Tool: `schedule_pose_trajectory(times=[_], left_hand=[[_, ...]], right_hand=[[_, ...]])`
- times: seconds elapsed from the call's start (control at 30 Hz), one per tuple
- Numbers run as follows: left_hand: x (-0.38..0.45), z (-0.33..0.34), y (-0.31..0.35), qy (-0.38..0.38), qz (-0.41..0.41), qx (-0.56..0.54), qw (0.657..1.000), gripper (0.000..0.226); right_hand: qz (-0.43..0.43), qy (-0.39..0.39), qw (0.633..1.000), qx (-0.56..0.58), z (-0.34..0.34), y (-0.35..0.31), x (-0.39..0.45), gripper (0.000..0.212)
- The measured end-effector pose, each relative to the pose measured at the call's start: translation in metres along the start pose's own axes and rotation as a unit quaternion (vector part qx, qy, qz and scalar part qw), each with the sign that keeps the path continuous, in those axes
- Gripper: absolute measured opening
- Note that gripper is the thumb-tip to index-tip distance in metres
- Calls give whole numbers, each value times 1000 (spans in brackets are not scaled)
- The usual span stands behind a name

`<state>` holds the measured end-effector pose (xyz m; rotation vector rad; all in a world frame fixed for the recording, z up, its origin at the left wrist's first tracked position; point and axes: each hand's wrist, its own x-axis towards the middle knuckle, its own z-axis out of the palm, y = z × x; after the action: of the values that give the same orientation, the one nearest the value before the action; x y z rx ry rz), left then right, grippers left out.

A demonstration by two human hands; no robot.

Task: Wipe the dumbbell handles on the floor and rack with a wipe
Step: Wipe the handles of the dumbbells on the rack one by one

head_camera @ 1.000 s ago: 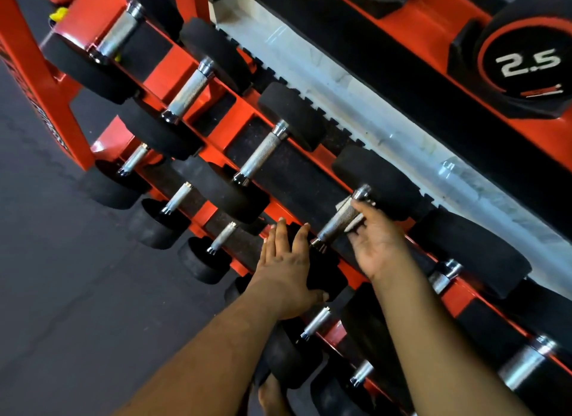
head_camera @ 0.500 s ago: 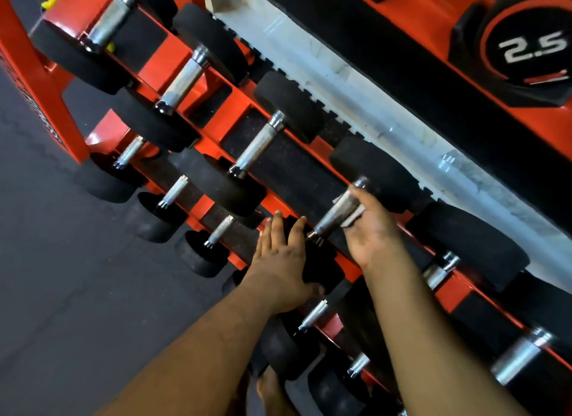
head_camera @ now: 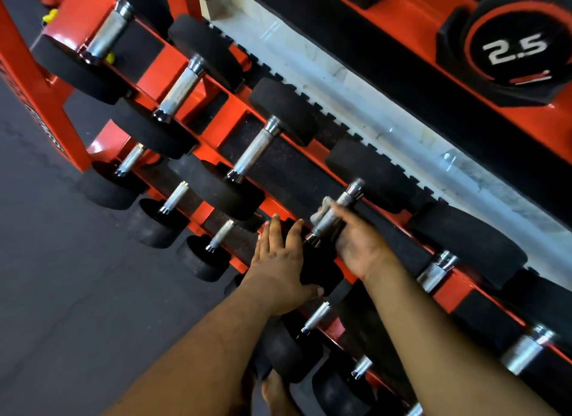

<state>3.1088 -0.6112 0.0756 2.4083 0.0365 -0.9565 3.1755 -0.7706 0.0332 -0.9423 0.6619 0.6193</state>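
Knurled chrome handle (head_camera: 332, 216), wipe-wrapped

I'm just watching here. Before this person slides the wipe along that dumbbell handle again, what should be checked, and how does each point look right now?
1. Wipe against the handle: ok, it is bunched on the handle's left side.
2. Right hand gripping wipe and handle: ok, fingers curl around from beneath.
3. Left hand steadying the dumbbell: ok, it lies flat on the near black head.
4. Dumbbell seated on the orange rack: ok, as far as shows.
5. Whole handle covered: cannot tell; the shiny upper end sits beyond the wipe.
6. Wipe clean enough: cannot tell, too little visible.
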Motion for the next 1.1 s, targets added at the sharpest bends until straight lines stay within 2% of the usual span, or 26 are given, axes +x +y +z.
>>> schedule_pose_trajectory(times=[0.07, 0.13, 0.23, 0.3, 0.37, 0.43, 0.5, 0.57, 0.6, 0.63, 0.7, 0.77, 0.83, 0.87, 0.93, 0.97, 1.0, 1.1], left_hand=[[1, 1, -1, -7, 0, 1, 1000, 127], [1, 1, -1, -4, 0, -1, 1000, 128], [0, -1, 1, -4, -3, -2, 1000, 128], [1, -1, 0, -8, -7, 0, 1000, 128], [1, -2, 1, -8, -8, 3, 1000, 128], [0, -3, 2, -8, -9, 3, 1000, 129], [-1, -4, 3, -9, -9, 1, 1000, 129], [-1, -5, 4, -7, -8, 4, 1000, 129], [-2, -5, 4, -7, -8, 5, 1000, 129], [-2, -5, 3, -7, -8, 6, 1000, 129], [-2, -5, 4, -9, -9, 7, 1000, 129], [-2, -5, 4, -12, -9, 4, 1000, 130], [-3, -6, 5, -12, -7, 3, 1000, 129], [-3, -6, 5, -12, -7, 5, 1000, 129], [-1, -6, 4, -10, -7, 9, 1000, 128], [-1, -5, 4, -10, -7, 11, 1000, 128], [-1, -5, 4, -11, -3, 14, 1000, 128], [-3, -5, 3, -12, -1, 10, 1000, 127]], right_hand=[[-67, 4, 997, 49, -1, -13, 4, 20], [-90, 16, 996, 26, -4, -10, 7, 30], [7, 58, 993, -100, -10, 18, -13, 37], [9, 95, 994, -48, -18, 19, -16, 32], [-58, 119, 988, 77, -23, 5, -8, 27], [-102, 102, 981, 128, -17, -3, -1, 40], [-75, 104, 991, 35, -9, 9, -5, 47], [-56, 146, 984, -82, -9, 25, -10, 34], [-85, 176, 971, -137, -12, 30, -11, 30], [-144, 201, 946, -209, -12, 31, -14, 31], [-284, 214, 856, -375, -16, 29, -17, 34], [-405, 174, 718, -539, -18, 29, -20, 44], [-477, 94, 548, -681, -26, 33, -19, 53], [-482, 62, 469, -738, -33, 32, -16, 52], [-456, 31, 345, -820, -42, 16, -10, 56], [-440, 38, 307, -843, -42, 6, -8, 59], [-421, 62, 286, -859, -40, -4, -9, 60], [-381, 113, 257, -881, -34, 2, -8, 59]])
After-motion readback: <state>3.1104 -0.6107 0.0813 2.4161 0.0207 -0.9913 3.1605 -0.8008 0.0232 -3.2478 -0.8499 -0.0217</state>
